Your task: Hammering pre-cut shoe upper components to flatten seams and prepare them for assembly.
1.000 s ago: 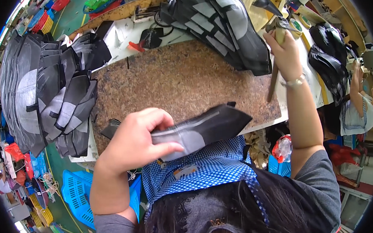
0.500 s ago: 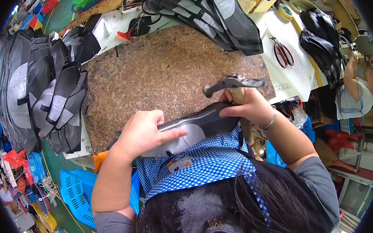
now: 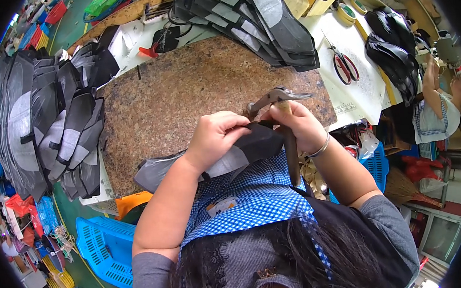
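A long black leather piece with grey backing [image 3: 262, 144], shaped like part of a shoe upper, lies across my lap at the near edge of a speckled brown stone slab [image 3: 194, 87]. My left hand [image 3: 211, 140] pinches its upper edge near the middle, with thumb and fingertips together. At its right end, my right hand [image 3: 299, 124] grips a hammer [image 3: 280, 95], and its fingertips also touch the leather edge. The hammer's metal head sits above that hand, and its handle hangs down toward my apron. My left forearm hides part of the leather piece.
Stacks of similar black and grey leather pieces [image 3: 20, 121] stand left of the slab, with another pile [image 3: 254, 24] on its far edge. Red-handled scissors [image 3: 344, 66] and tape rolls [image 3: 345, 14] lie at right. A blue basket [image 3: 107, 249] is lower left. Another person [image 3: 436, 103] sits far right.
My left hand has moved right and up along the leather piece, from lying over it with the thumb spread to pinching its upper edge. The hammer has shifted slightly left.
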The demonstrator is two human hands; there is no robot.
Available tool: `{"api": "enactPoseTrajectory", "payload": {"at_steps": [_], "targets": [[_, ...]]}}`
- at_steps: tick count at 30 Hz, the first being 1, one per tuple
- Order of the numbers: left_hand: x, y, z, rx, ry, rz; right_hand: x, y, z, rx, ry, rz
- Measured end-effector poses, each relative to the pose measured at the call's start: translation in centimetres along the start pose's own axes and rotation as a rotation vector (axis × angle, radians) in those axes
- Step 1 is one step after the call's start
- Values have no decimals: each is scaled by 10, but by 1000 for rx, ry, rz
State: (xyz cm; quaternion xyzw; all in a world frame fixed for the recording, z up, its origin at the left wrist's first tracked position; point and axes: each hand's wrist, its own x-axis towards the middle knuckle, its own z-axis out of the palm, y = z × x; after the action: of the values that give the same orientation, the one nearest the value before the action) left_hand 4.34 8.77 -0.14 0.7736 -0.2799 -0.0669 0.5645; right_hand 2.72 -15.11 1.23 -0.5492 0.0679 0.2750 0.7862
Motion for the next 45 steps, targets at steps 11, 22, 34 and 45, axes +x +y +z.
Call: {"api": "enactPoseTrajectory", "payload": {"at_steps": [11,22,34,45], "targets": [[4,13,8,-10,15,-23,-5,-5,15,-180,-177,40],[4,0,20,336,30,-48,-55,-32,-28,-248,133,-146],[15,-4,30,419,74,-13,-30,-46,-5,-1518,9,-487],[3,10,35,875,-26,199,-5,-52,4,-1504,217,-658]]}}
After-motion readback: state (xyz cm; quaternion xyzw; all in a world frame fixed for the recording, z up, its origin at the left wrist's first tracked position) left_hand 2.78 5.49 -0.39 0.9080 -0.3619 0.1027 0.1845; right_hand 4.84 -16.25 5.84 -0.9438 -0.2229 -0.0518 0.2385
